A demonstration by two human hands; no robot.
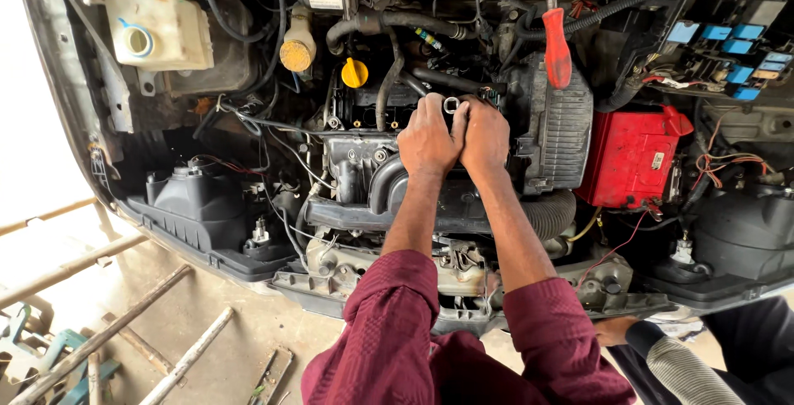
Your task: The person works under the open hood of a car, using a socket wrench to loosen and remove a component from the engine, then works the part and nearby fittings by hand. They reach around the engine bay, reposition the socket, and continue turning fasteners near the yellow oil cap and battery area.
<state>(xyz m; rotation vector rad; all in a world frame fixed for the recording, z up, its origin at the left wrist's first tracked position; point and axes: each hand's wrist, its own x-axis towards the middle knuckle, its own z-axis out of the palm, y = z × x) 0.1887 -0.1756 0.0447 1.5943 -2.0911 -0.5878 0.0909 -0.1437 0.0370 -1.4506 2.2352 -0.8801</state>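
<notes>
Both my hands reach into an open car engine bay. My left hand [427, 138] and my right hand [485, 136] sit pressed side by side on top of the engine [364, 165], fingers curled around a metal ring spanner [452, 105] whose ring end shows between the knuckles. What the spanner sits on is hidden under my hands. A yellow oil filler cap [354, 73] lies just left of the hands. The black air filter housing [552, 128] stands right of them. My sleeves are maroon.
A red-covered battery [628, 155] is at the right, a fuse box with blue relays [728, 41] above it. A red-handled tool [557, 47] hangs over the housing. White coolant tank [153, 16] at top left. Another person's hand [614, 330] rests at the bumper, lower right. Metal bars [99, 335] lie on the floor.
</notes>
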